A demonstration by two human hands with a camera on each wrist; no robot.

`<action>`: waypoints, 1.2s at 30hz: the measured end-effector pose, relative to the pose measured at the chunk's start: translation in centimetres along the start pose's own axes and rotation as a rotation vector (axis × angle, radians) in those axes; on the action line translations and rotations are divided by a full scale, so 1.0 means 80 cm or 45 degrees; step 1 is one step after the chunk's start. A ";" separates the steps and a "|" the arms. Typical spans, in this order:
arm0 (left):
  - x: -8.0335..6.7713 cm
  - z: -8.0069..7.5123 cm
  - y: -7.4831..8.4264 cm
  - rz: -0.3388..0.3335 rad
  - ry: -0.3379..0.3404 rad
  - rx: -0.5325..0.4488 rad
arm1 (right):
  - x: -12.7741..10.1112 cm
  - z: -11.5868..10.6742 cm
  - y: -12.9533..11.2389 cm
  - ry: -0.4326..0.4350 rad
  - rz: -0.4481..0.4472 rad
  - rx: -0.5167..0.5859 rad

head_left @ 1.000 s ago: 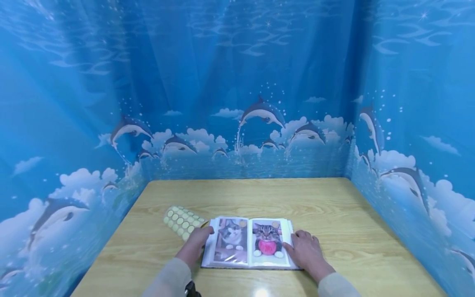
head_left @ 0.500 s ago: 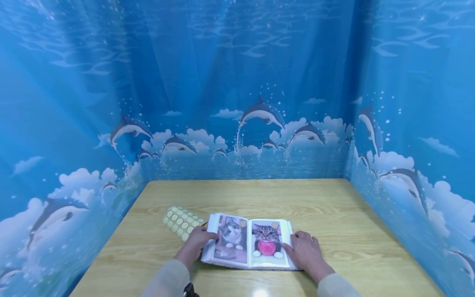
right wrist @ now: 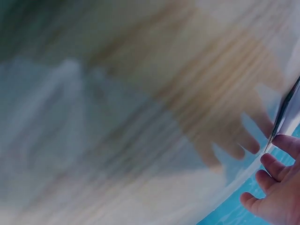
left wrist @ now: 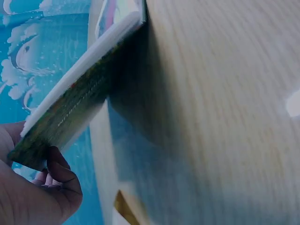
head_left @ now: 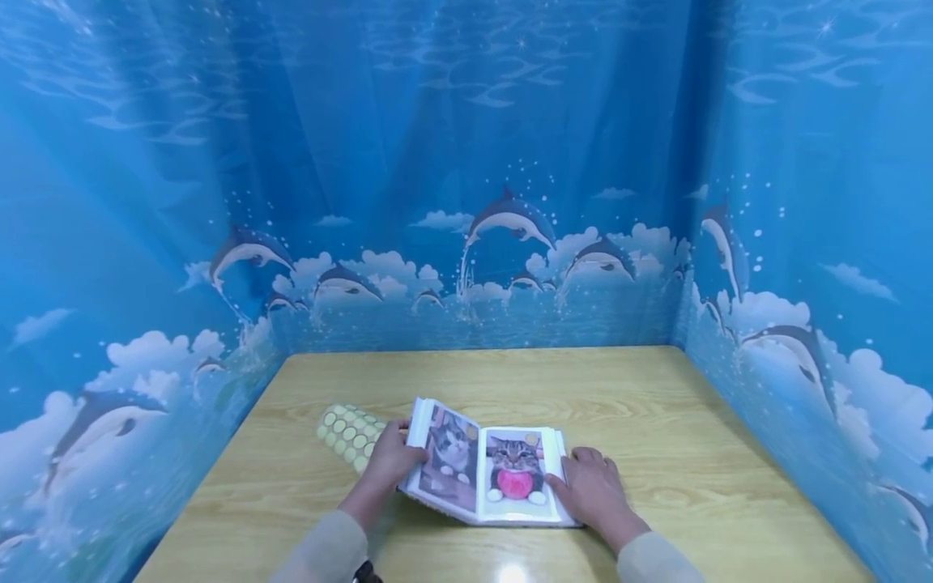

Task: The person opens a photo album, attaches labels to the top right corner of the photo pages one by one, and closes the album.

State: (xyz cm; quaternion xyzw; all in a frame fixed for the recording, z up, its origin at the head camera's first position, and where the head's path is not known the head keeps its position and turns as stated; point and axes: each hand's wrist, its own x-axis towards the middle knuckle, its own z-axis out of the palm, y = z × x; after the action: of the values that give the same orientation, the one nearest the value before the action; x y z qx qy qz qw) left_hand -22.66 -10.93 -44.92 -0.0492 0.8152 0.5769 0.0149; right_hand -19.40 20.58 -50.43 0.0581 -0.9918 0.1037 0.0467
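A photo album (head_left: 516, 514) lies open, with a cat picture (head_left: 449, 455) on the left page and a cat with a pink round object (head_left: 513, 471) on the right. My left hand (head_left: 389, 461) grips the album's left edge, thumb over the pages and fingers behind the cover (left wrist: 77, 101). That half is tilted up off the table. My right hand (head_left: 594, 486) rests at the right edge, its thumb over the page margin. In the right wrist view, the right hand's fingers (right wrist: 276, 171) are spread beside the cover's edge.
A pale green sheet with rows of round discs (head_left: 350, 433) lies on the wooden table (head_left: 656, 405), left of the album and partly hidden by the left hand. Blue dolphin-print curtains (head_left: 466, 162) enclose the table's back and sides.
My left hand has raised the album's left half from nearly flat to a clear tilt. The right hand has stayed at the right edge; the pages show the same pictures.
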 end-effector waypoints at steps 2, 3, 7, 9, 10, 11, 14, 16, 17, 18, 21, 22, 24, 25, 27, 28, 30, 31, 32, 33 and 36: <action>-0.002 -0.002 0.006 0.010 -0.002 0.023 | 0.002 0.001 -0.004 0.007 -0.015 0.009; -0.002 -0.002 0.010 0.010 -0.002 0.030 | 0.002 0.001 -0.006 0.009 -0.022 0.012; -0.005 0.002 0.026 0.008 -0.021 0.065 | 0.002 -0.001 -0.012 0.006 -0.038 0.021; -0.007 0.007 0.034 0.007 -0.039 0.071 | 0.002 -0.003 -0.014 -0.001 -0.037 0.021; -0.008 0.011 0.038 0.015 -0.049 0.079 | 0.002 -0.003 -0.014 -0.004 -0.037 0.020; -0.009 0.014 0.041 0.029 -0.055 0.084 | 0.002 -0.004 -0.014 -0.008 -0.036 0.019; -0.013 0.026 0.050 0.097 -0.082 0.084 | 0.002 -0.005 -0.013 -0.019 -0.032 0.019; -0.016 0.036 0.055 0.136 -0.099 0.093 | 0.002 -0.005 -0.012 -0.024 -0.029 0.022; -0.017 0.042 0.057 0.149 -0.108 0.095 | 0.001 -0.006 -0.011 -0.028 -0.028 0.025; -0.019 0.049 0.060 0.157 -0.117 0.101 | 0.001 -0.006 -0.010 -0.029 -0.028 0.028; -0.025 0.069 0.067 0.138 -0.148 0.103 | -0.001 -0.006 -0.007 -0.026 -0.038 0.031; -0.027 0.076 0.069 0.133 -0.153 0.108 | -0.002 -0.006 -0.006 -0.022 -0.044 0.031; -0.032 0.087 0.072 0.127 -0.180 0.118 | -0.004 -0.007 -0.004 -0.014 -0.058 0.032; -0.034 0.093 0.073 0.123 -0.195 0.129 | -0.005 -0.007 -0.003 -0.009 -0.065 0.034; -0.038 0.103 0.072 0.161 -0.231 0.182 | -0.007 -0.007 -0.001 -0.001 -0.082 0.037; -0.040 0.107 0.070 0.195 -0.253 0.209 | -0.007 -0.008 0.000 0.003 -0.092 0.039; -0.043 0.114 0.064 0.266 -0.308 0.281 | -0.008 -0.007 0.002 0.008 -0.109 0.040; -0.045 0.117 0.061 0.297 -0.337 0.324 | -0.008 -0.007 0.002 0.013 -0.121 0.040; -0.046 0.119 0.056 0.340 -0.364 0.374 | -0.008 -0.007 0.003 0.016 -0.128 0.041; -0.047 0.121 0.052 0.380 -0.387 0.436 | -0.008 -0.007 0.004 0.018 -0.131 0.044; -0.051 0.123 0.037 0.488 -0.410 0.656 | -0.009 -0.006 0.006 0.021 -0.138 0.057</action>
State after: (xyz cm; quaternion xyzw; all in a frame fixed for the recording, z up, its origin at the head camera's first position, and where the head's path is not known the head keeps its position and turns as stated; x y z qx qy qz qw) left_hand -19.25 -0.44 -45.05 0.2015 0.9154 0.3453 0.0465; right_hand -18.72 21.19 -50.10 0.1120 -0.9842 0.1237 0.0592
